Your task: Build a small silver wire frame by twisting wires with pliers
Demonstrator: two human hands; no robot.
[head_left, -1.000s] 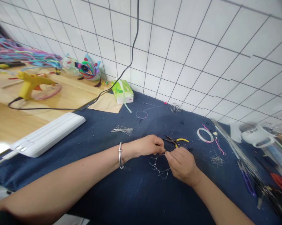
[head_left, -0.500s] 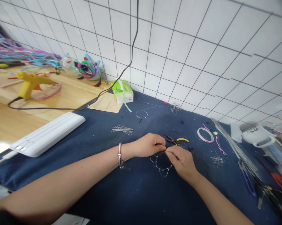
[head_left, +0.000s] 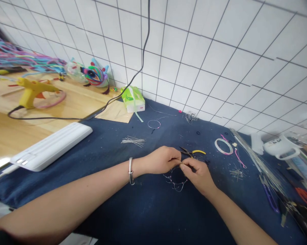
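Observation:
A thin wire ring with small pink beads (head_left: 178, 186) hangs below my fingertips over the dark blue cloth (head_left: 148, 211). My left hand (head_left: 165, 159) is closed in a pinch at the ring's top. Touching it fingertip to fingertip, my right hand (head_left: 199, 173) pinches the wire there from the right. The fingers hide the exact spot they hold. Pliers with a yellow handle (head_left: 198, 152) lie just behind my hands. Farther back rests another wire ring (head_left: 154, 124), and a bundle of short wires (head_left: 133, 141) is left of it.
At the left are a white power bank (head_left: 52, 146) and a yellow glue gun (head_left: 31, 92). A green tissue pack (head_left: 133, 98) stands near the tiled wall. On the right lie a white tape roll (head_left: 223, 146), long wires and purple-handled pliers (head_left: 270, 199).
Both hands stay pinched together at the ring's top, with my left fingers shifted very slightly down. The beaded ring has moved up slightly.

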